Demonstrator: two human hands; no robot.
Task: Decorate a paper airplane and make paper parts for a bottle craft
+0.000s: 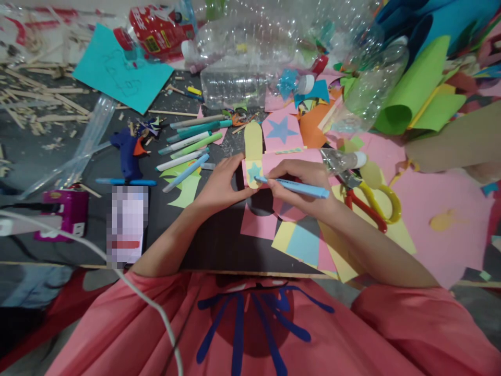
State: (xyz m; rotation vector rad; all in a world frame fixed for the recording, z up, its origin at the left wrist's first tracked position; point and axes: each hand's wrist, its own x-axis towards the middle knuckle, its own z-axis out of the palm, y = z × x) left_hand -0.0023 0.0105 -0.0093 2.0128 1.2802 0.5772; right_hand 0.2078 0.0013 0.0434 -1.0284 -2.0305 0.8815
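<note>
A light blue marker pen (303,189) is gripped in my right hand (313,172), its tip at a green-blue star (254,172) on a yellow paper strip (253,138). That strip lies across the left end of a pink paper roll (289,156). My left hand (219,183) closes round the roll's left end, fingers above and thumb below. Just behind stands a pink paper piece with a blue star (282,133). Several markers (195,143) lie left of the work. Yellow-and-red-handled scissors (378,203) rest near my right forearm.
Clear plastic bottles (242,86) crowd the back, beside a red-labelled bottle (156,31). At left are a blue glue gun (127,151), wooden sticks (43,94), a phone (127,224), a purple power socket (64,214) and a white cable (152,300). Pink paper (450,219) spreads at right.
</note>
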